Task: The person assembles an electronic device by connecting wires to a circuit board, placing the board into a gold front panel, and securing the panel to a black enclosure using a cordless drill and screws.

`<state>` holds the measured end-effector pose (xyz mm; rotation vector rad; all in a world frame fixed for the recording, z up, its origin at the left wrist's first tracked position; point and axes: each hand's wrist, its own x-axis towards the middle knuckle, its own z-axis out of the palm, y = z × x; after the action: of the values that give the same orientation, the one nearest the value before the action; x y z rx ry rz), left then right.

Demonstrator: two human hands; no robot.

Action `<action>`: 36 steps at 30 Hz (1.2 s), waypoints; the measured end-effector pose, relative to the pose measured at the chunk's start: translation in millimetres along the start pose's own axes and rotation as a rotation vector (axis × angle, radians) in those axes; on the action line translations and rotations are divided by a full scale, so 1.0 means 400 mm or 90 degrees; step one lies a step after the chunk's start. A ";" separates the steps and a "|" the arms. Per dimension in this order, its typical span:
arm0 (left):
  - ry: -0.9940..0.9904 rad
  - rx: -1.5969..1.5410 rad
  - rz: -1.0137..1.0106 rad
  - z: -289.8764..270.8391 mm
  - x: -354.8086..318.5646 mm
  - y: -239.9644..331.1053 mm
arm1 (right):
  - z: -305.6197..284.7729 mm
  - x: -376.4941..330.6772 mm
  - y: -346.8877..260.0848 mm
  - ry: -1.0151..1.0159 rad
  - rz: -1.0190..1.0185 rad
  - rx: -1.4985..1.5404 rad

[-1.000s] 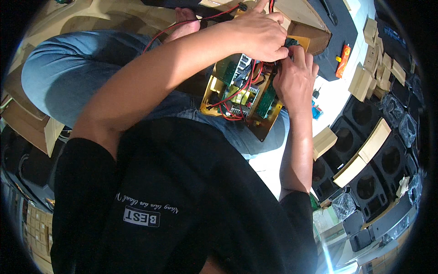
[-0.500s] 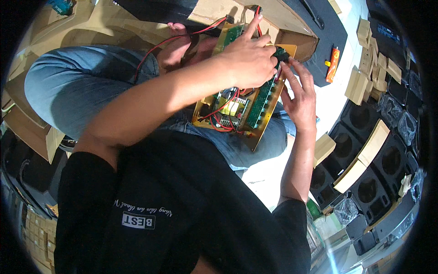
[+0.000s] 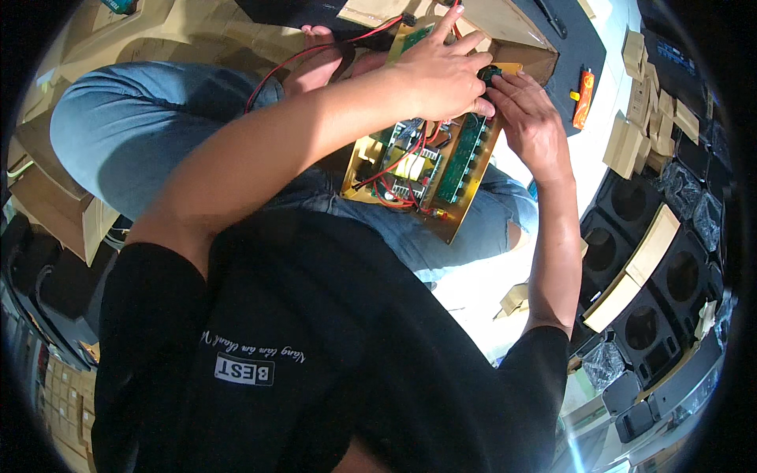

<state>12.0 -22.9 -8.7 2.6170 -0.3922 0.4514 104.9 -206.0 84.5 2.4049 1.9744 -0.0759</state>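
A gold metal amplifier panel [image 3: 456, 221] carrying green circuit boards lies tilted across my lap. My left hand [image 3: 443, 77] reaches over its far part with fingers spread, its thumb low against the long green board [image 3: 461, 162]. At the panel's far right corner, my right hand [image 3: 536, 118] has its fingers bent and pressed together. Its fingertips meet a small dark green part [image 3: 490, 74] beside my left fingers; what they grip is mostly hidden. Red and black wires [image 3: 386, 175] loop over a yellow transformer [image 3: 412, 165] on the panel.
Beyond the panel stands an open black speaker cabinet [image 3: 579, 55] with bare wood inside. An orange tube [image 3: 583, 98] with a yellow cap lies on it. Black speaker boxes [image 3: 640, 325] and cardboard pieces [image 3: 631, 146] crowd the right. A cardboard box [image 3: 59, 209] sits at the left.
The panel and both hands appear slightly higher and farther right as the view shifts. My right fingers have moved closer together at the panel's corner; my left hand stays over the boards.
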 end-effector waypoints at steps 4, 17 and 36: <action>-0.081 0.079 0.021 -0.009 -0.003 0.011 | 0.002 0.017 -0.015 -0.061 -0.016 0.053; 0.070 -0.170 -0.131 -0.149 -0.256 -0.103 | 0.001 0.008 -0.033 -0.077 0.004 0.027; 0.059 -0.239 -0.271 -0.127 -0.375 -0.137 | 0.003 0.095 0.105 -0.170 0.023 0.120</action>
<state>-117.6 77.8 -43.2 2.2197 0.1068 0.3154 153.6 -177.1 80.9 2.3846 1.8769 -0.5751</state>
